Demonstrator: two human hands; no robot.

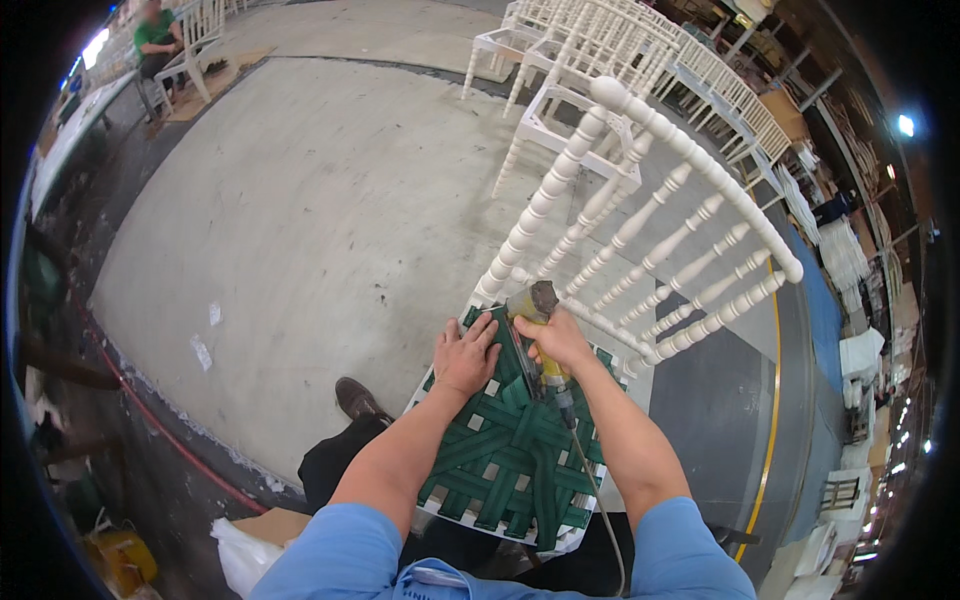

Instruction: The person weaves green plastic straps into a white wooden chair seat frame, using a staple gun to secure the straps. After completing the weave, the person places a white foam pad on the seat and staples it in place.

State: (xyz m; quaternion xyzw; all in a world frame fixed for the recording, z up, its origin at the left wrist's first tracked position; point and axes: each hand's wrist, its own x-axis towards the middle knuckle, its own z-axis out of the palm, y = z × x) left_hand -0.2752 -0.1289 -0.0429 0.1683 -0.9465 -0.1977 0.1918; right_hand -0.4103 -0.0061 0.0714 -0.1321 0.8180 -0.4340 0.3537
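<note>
A white chair with turned spindles in its back (715,155) stands in front of me, its seat woven with green webbing straps (500,440). My left hand (466,356) lies with fingers outstretched on the webbing near the seat's back left corner. My right hand (562,342) is wrapped round the handle of a yellow and grey staple gun (530,302), held over the back part of the seat beside my left fingers. From the gun's lower end an air hose (592,475) runs down toward my lap. The gun's tip is hard to make out. Loose strap lengths lie across the weave.
More white chairs (545,105) stand in rows beyond and to the right. At the far left a person in a green top (155,35) sits beside a white chair. A red hose (165,420) runs along the floor on the left. A white plastic bag (245,560) lies at lower left.
</note>
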